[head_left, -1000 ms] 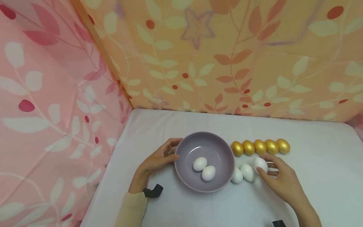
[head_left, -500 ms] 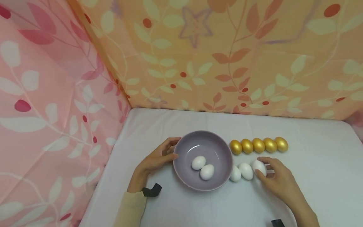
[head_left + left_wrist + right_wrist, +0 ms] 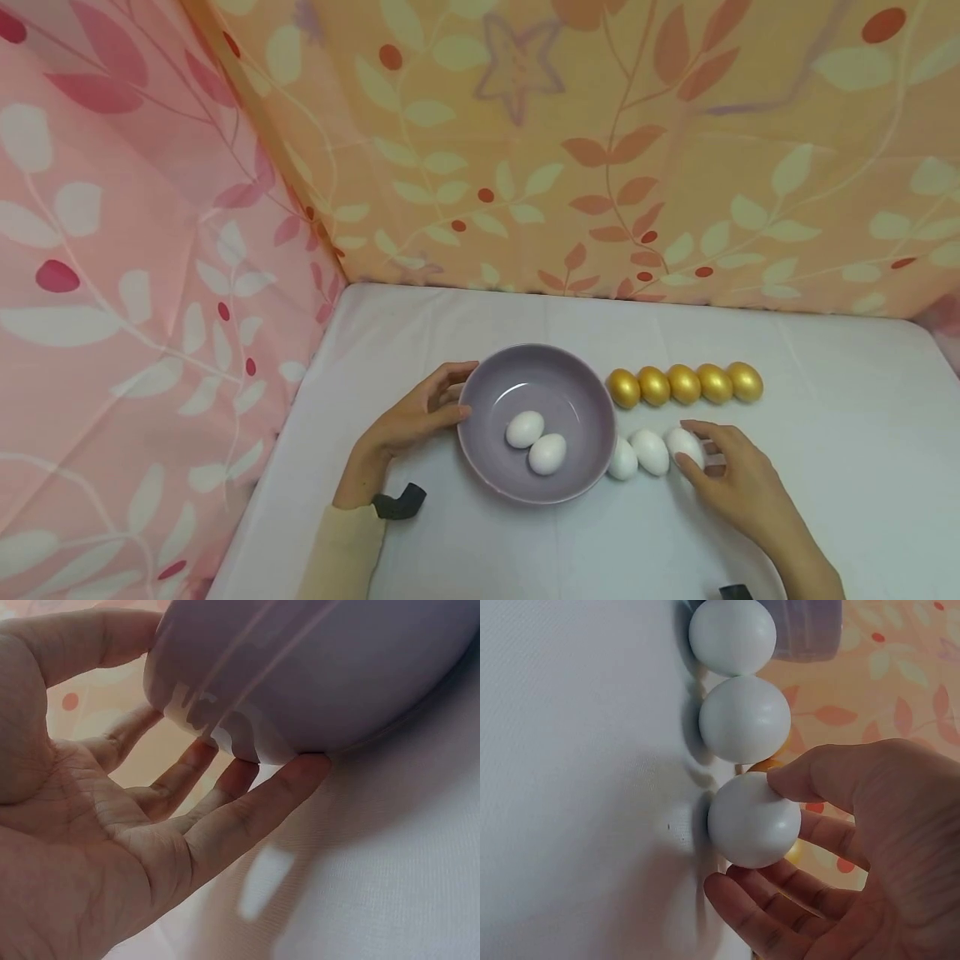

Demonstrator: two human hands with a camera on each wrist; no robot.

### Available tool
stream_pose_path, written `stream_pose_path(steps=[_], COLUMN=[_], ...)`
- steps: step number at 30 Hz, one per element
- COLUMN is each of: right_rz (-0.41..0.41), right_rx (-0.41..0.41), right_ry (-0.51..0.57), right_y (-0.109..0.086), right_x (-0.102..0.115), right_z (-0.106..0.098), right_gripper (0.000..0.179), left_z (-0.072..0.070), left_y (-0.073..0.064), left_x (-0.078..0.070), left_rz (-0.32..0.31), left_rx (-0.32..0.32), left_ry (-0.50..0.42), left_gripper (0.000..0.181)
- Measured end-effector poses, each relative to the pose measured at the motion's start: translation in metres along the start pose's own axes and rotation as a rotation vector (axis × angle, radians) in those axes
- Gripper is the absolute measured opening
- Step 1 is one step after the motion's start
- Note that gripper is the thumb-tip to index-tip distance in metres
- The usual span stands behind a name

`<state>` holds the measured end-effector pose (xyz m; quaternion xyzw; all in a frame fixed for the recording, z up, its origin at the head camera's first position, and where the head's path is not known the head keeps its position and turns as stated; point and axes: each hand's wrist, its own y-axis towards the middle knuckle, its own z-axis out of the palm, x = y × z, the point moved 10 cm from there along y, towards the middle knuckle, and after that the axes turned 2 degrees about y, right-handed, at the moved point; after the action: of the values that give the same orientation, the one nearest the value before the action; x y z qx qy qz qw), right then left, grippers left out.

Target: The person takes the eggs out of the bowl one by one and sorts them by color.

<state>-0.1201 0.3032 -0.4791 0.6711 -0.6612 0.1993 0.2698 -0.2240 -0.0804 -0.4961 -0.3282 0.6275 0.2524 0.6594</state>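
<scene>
My left hand (image 3: 412, 417) holds the left side of a purple bowl (image 3: 540, 379), thumb at the rim. In the left wrist view its other fingertips lie along the bowl's outer wall (image 3: 300, 682). Inside sit two white eggs (image 3: 525, 429), close together. To the right, my right hand (image 3: 742, 479) has thumb and fingers around a white egg (image 3: 684, 446) at the right end of a short row. Beside it in that row stand a second white egg (image 3: 650, 452) and a third (image 3: 623, 459), next to the bowl. The right wrist view shows the thumb on the held egg (image 3: 751, 825).
Several gold eggs (image 3: 684, 384) form a line behind the white ones, right of the bowl. A white cloth covers the table (image 3: 465, 550). Patterned fabric hangs as an orange wall (image 3: 465, 150) behind and a pink wall (image 3: 172, 333) at left.
My right hand and its white egg have come slightly toward me, lowering into line with the other white eggs. My left hand stays on the bowl; the head view has shifted a little.
</scene>
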Motion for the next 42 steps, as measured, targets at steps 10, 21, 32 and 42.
stream_pose_path(steps=[10, 21, 32, 42], right_rz=[-0.020, -0.233, -0.434, -0.514], right_rx=[-0.020, -0.082, 0.068, 0.263], right_ry=[-0.014, 0.044, 0.044, -0.018], right_y=[0.002, 0.017, 0.039, 0.055], right_x=[0.010, 0.071, 0.131, 0.168], right_z=[-0.011, -0.026, -0.010, 0.030], right_gripper=[0.044, 0.042, 0.047, 0.038], left_z=[-0.002, -0.004, -0.001, -0.004], left_y=[-0.001, 0.000, 0.002, 0.001], left_x=[0.002, 0.002, 0.002, 0.003], left_rz=[0.005, 0.006, 0.017, 0.005], left_rx=[-0.010, -0.024, -0.002, -0.026], left_ry=[0.018, 0.040, 0.054, 0.049], left_gripper=[0.068, 0.070, 0.074, 0.073])
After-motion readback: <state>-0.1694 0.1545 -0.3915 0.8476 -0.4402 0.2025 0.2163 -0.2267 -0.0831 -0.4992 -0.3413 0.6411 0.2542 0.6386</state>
